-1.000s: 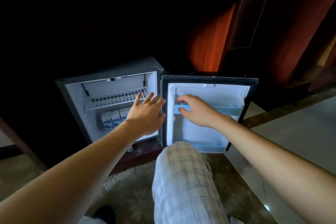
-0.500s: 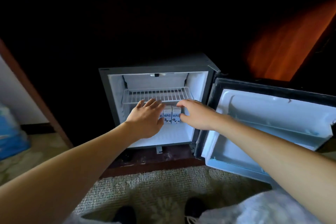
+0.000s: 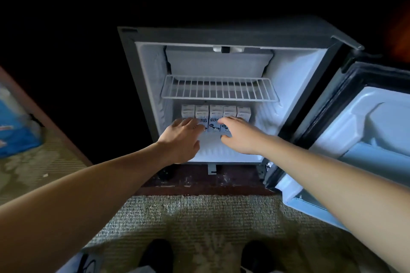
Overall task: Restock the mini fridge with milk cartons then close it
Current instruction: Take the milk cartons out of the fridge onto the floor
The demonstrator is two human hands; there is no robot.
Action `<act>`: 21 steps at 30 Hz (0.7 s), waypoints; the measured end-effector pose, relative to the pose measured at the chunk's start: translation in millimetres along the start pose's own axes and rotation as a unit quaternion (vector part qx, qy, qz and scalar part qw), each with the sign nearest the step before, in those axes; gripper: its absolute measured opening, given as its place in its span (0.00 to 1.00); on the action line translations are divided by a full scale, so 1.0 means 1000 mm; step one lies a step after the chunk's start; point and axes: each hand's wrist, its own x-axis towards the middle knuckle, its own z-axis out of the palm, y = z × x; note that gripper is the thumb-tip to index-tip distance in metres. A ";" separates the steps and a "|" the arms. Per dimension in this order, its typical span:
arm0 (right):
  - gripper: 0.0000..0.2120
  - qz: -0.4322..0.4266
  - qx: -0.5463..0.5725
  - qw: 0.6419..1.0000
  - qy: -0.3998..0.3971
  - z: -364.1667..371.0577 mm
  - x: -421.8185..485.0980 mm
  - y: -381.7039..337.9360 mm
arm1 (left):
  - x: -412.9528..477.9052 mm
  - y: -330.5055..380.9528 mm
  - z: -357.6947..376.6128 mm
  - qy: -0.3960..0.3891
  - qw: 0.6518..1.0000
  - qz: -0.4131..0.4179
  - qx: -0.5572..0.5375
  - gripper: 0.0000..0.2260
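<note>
The mini fridge (image 3: 310, 86) stands open in front of me, its door (image 3: 363, 131) swung out to the right. Several white milk cartons (image 3: 215, 115) stand in a row on the fridge floor under the wire shelf (image 3: 219, 88). My left hand (image 3: 182, 137) reaches in with fingers stretched out, touching the cartons at the left of the row. My right hand (image 3: 239, 135) reaches in beside it, fingers extended onto the cartons at the right, thumb below them. Neither hand visibly wraps round a carton.
The wire shelf carries nothing. A blue and white package (image 3: 15, 126) lies on the floor at the far left. A woven rug (image 3: 199, 224) covers the floor before the fridge, with my dark shoes (image 3: 157, 255) at the bottom. The surroundings are dark.
My view has turned left and drawn closer to the fridge. The right hand left the door shelf and both hands moved into the fridge onto the row of cartons.
</note>
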 end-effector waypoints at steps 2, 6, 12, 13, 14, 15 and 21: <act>0.26 -0.002 -0.005 1.000 -0.008 0.014 0.018 0.004 | 0.011 -0.010 0.018 -0.019 0.999 -0.030 -0.012 0.24; 0.27 -0.004 -0.003 1.000 0.012 0.037 0.050 0.014 | 0.036 -0.028 0.046 -0.030 0.997 -0.070 -0.028 0.27; 0.30 0.000 -0.024 0.998 0.065 0.054 0.081 0.029 | 0.063 -0.047 0.082 -0.036 0.992 -0.119 -0.003 0.30; 0.32 0.005 -0.030 0.998 0.063 0.056 0.084 0.031 | 0.066 -0.049 0.087 -0.043 0.990 -0.131 -0.010 0.31; 0.34 0.009 -0.038 0.997 0.059 0.058 0.087 0.032 | 0.069 -0.049 0.090 -0.052 0.988 -0.144 -0.021 0.32; 0.37 0.012 -0.050 0.997 0.056 0.060 0.089 0.034 | 0.071 -0.048 0.092 -0.060 0.986 -0.154 -0.030 0.33; 0.43 -0.004 -0.117 0.988 0.097 0.070 0.099 0.043 | 0.073 -0.037 0.087 -0.037 0.989 -0.146 -0.016 0.34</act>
